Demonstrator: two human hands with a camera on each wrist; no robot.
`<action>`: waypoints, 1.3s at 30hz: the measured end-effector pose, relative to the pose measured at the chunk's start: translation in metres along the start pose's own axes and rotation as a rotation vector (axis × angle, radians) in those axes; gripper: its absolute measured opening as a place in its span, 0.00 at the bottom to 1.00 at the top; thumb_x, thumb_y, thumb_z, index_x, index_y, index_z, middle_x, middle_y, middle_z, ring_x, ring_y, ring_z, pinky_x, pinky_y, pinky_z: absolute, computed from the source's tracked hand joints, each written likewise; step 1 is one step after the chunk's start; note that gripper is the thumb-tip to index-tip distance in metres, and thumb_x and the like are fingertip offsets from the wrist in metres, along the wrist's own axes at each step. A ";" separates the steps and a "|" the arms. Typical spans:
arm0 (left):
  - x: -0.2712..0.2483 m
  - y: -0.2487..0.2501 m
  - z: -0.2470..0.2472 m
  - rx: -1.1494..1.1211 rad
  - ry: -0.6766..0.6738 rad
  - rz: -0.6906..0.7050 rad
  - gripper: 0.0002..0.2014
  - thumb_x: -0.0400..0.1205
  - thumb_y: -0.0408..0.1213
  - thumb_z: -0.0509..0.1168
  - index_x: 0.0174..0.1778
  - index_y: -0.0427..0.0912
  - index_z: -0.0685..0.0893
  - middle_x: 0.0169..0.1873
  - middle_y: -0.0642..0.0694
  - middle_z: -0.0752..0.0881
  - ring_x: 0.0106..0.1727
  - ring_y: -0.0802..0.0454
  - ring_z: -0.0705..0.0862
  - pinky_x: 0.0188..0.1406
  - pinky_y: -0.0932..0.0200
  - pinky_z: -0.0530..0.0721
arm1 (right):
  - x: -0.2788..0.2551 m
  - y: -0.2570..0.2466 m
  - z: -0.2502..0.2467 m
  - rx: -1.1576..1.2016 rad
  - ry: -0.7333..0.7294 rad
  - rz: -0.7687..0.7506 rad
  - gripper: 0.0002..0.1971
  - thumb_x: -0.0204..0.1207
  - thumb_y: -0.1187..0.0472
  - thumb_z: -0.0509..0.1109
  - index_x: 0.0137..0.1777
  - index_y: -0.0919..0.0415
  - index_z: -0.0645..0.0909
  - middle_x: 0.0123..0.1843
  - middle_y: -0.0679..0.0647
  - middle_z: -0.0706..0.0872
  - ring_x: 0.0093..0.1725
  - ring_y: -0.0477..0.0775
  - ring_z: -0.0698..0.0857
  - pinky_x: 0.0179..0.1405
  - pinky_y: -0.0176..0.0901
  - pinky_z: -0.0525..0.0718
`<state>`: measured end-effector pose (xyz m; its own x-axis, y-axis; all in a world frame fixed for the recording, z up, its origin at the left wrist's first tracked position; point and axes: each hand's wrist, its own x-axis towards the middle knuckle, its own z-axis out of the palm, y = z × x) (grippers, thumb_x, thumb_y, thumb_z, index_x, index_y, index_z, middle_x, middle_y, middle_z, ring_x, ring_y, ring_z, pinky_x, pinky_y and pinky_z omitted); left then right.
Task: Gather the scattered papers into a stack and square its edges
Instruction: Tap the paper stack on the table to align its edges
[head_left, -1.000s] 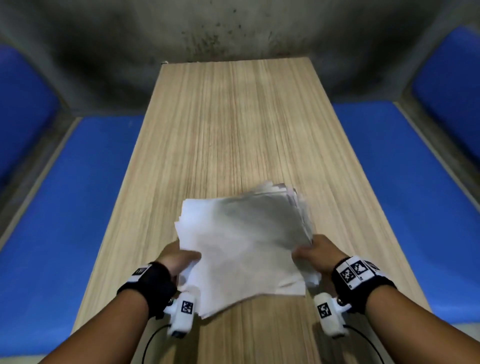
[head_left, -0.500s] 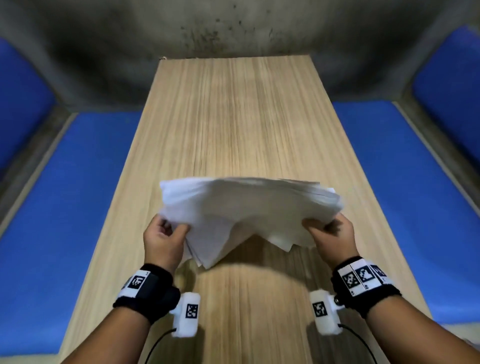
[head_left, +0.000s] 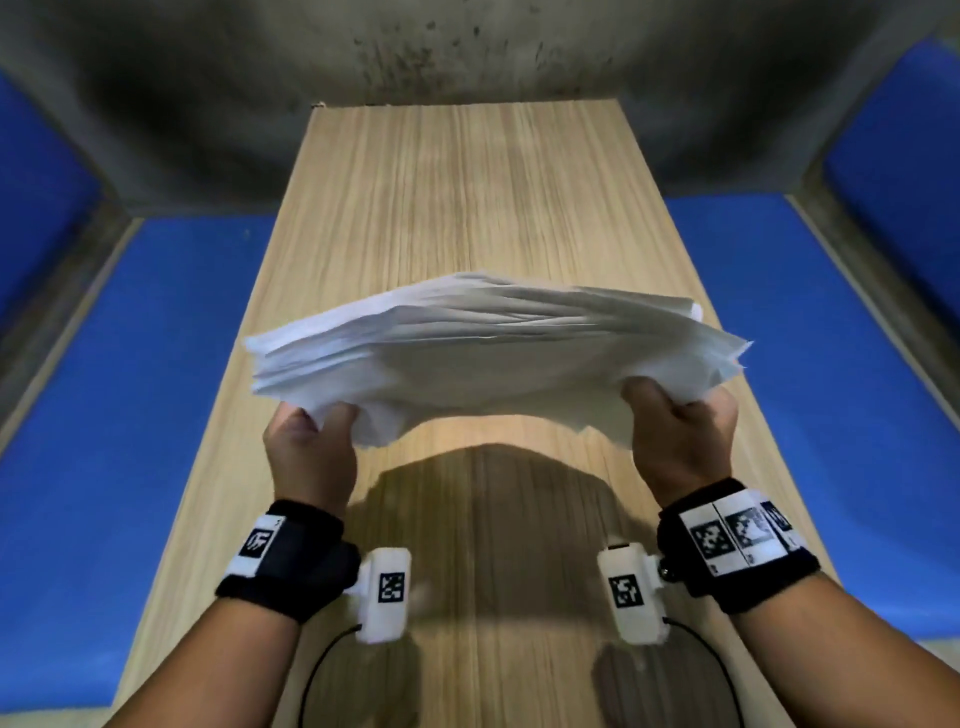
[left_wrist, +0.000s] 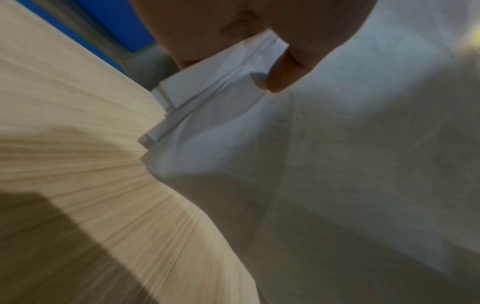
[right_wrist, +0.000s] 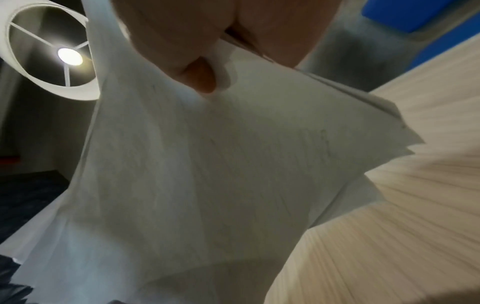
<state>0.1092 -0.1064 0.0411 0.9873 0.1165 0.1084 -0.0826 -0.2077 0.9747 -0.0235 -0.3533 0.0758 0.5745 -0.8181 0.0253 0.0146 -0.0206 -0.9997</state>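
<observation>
A thick bundle of white papers hangs in the air above the wooden table, its sheets fanned and uneven at both ends. My left hand grips its near left corner and my right hand grips its near right corner, thumbs on the near side. The left wrist view shows my left hand's thumb pressing on the papers, with misaligned sheet edges beside it. In the right wrist view the papers sag below my right hand, which pinches them.
The long wooden table runs away from me to a grey stained wall. Blue cushioned benches flank it on both sides. A round lamp shade with a lit bulb shows in the right wrist view.
Both hands have lifted the bundle off the table and tipped it up, from lying flat to being held in the air, and the hands moved apart to its two ends.
</observation>
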 end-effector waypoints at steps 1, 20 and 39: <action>-0.002 -0.002 -0.005 -0.036 -0.025 -0.028 0.02 0.72 0.25 0.68 0.37 0.31 0.81 0.28 0.45 0.79 0.24 0.66 0.76 0.28 0.72 0.76 | 0.001 0.002 -0.002 0.001 -0.042 -0.022 0.14 0.71 0.76 0.69 0.31 0.56 0.81 0.27 0.43 0.83 0.25 0.35 0.81 0.26 0.31 0.81; 0.000 0.008 -0.010 -0.232 0.020 -0.047 0.03 0.70 0.25 0.61 0.32 0.35 0.75 0.19 0.61 0.80 0.24 0.67 0.75 0.25 0.71 0.74 | 0.005 0.004 0.003 0.026 -0.101 -0.164 0.05 0.65 0.72 0.64 0.34 0.61 0.77 0.25 0.42 0.81 0.28 0.35 0.77 0.30 0.28 0.77; -0.018 -0.024 0.008 -0.183 0.081 -0.376 0.08 0.73 0.23 0.61 0.35 0.40 0.80 0.32 0.47 0.79 0.40 0.48 0.76 0.34 0.59 0.76 | -0.009 0.046 0.018 -0.157 -0.135 0.123 0.09 0.67 0.70 0.66 0.46 0.61 0.80 0.37 0.52 0.84 0.39 0.44 0.85 0.36 0.33 0.80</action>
<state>0.0947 -0.1109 0.0145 0.9399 0.2291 -0.2533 0.2512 0.0388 0.9672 -0.0134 -0.3372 0.0299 0.6683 -0.7360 -0.1078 -0.1836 -0.0228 -0.9827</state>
